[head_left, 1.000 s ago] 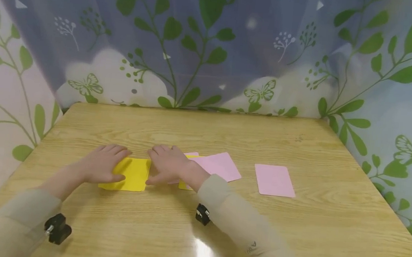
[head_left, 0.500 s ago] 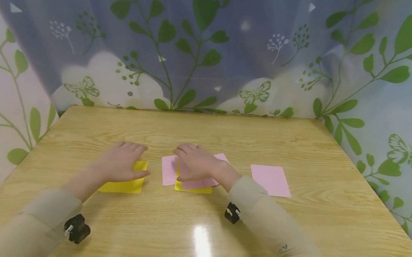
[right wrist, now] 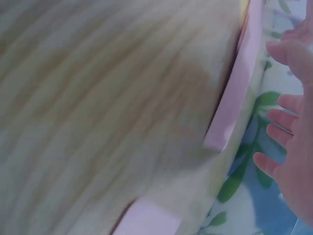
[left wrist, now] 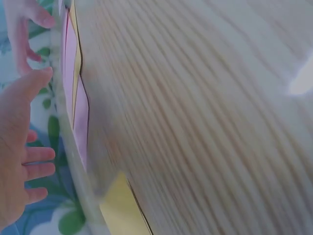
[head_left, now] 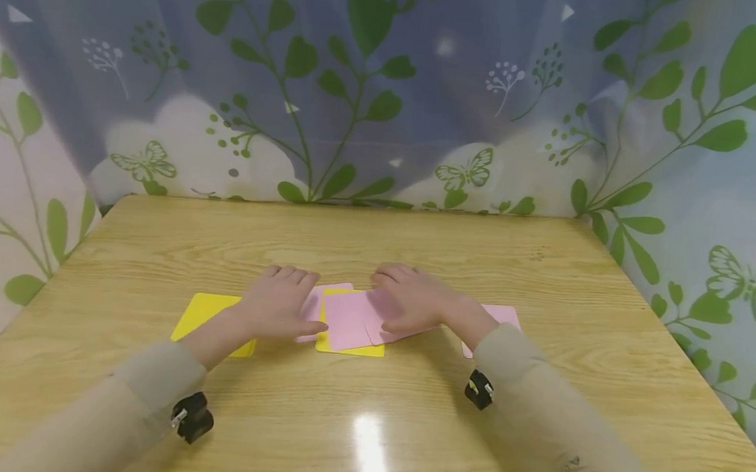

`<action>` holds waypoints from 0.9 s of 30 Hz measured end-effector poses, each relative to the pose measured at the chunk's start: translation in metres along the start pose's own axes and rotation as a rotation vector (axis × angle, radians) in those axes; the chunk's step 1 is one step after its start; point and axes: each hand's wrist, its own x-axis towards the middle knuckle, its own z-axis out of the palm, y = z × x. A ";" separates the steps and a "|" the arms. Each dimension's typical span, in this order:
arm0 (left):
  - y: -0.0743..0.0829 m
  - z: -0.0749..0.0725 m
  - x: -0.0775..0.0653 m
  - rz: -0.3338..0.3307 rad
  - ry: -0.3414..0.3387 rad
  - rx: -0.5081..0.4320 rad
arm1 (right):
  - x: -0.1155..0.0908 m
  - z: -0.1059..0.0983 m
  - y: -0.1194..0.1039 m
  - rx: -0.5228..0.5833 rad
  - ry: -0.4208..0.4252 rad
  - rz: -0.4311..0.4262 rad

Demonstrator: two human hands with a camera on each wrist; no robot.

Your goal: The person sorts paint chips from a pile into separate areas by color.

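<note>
Your head view looks forward and down from above the near side of the table (head_left: 307, 425), far enough back to take in your left hand (head_left: 280, 307), your right hand (head_left: 415, 303) and the patterned curtain (head_left: 429, 113) behind the table. Your left wrist view skims close over the table, tipped sideways with the curtain at its left; your right wrist view tips oppositely. All three share the overlapping cards (head_left: 347, 319) on the table.

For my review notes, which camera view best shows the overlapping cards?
Head view: it looks down on the overlapping cards, though the left hand and right hand hide parts. Left wrist: nearly edge-on. Right wrist: a slanted portion.
</note>
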 end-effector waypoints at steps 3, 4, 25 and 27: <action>0.010 0.002 0.008 0.022 -0.004 0.017 | -0.006 0.003 0.010 -0.012 0.000 0.021; 0.013 0.003 0.011 0.028 -0.006 0.013 | -0.008 0.005 0.013 -0.021 -0.006 0.030; 0.063 0.021 0.051 0.083 -0.101 0.029 | -0.015 0.015 0.029 -0.018 -0.126 0.104; 0.063 0.023 0.053 0.077 -0.108 0.038 | -0.015 0.015 0.029 -0.021 -0.121 0.099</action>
